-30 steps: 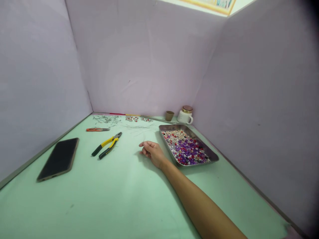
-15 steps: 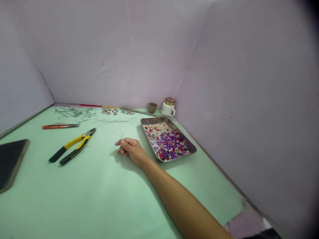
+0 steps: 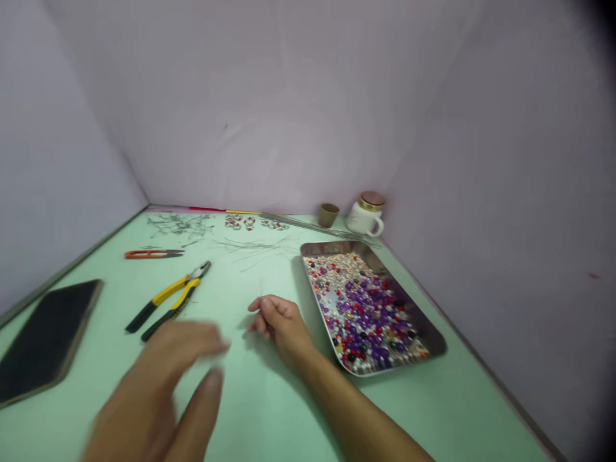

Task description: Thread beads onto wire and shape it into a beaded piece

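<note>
My right hand (image 3: 279,324) rests on the green table (image 3: 250,410) just left of a steel tray (image 3: 434,335). Its fingers are curled into a loose pinch, and a very thin wire seems to rise from the fingertips. The tray holds many small beads (image 3: 366,308) in purple, red and pearl white. My left hand (image 3: 163,385) hovers low at the front left, blurred by motion, thumb apart from the fingers and nothing seen in it. It is nearest the yellow-handled pliers (image 3: 168,300).
A dark phone (image 3: 48,337) lies at the left edge. Orange snips (image 3: 154,254), wire scraps (image 3: 178,224), loose wire strands (image 3: 255,244) and small bead flowers (image 3: 240,222) lie further back. A white mug (image 3: 366,215) and a brown cup (image 3: 328,215) stand in the corner. Lilac walls enclose three sides.
My left hand has come into view at the front left, moving fast. The camera has tipped down and shifted. My right hand stays beside the tray.
</note>
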The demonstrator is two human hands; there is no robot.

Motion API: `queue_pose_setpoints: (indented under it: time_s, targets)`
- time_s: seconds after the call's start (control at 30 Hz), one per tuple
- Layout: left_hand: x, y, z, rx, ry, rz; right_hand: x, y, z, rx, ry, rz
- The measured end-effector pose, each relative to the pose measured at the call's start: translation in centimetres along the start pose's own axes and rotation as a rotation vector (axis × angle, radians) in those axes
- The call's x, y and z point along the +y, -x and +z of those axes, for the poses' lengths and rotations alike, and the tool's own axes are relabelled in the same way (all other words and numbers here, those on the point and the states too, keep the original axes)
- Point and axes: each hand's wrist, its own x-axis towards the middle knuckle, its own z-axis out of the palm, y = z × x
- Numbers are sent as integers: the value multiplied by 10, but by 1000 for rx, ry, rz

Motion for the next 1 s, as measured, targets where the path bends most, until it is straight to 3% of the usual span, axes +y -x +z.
queue_pose_setpoints:
  time_s: [0.07,0.13,0.2,0.3,0.43,0.67,1.0]
  targets:
    - [-6,-24,6,-55,111,-224,1,0,-1,-13,-61,22]
    - [-19,-44,15,-181,334,-472,2,1,-2,-35,-92,47]
    - [-36,-53,25,-313,571,-606,2,3,-1,-60,-106,90]
    - [-52,-53,34,-417,833,-615,2,7,0,-109,-98,173]
    - [-54,-49,36,-474,1010,-576,1,8,3,-168,2,220]
    - [-62,-46,40,-442,1084,-539,-3,7,7,-199,214,185]
    - [-66,-43,46,-403,1093,-510,-5,7,11,-155,283,141]
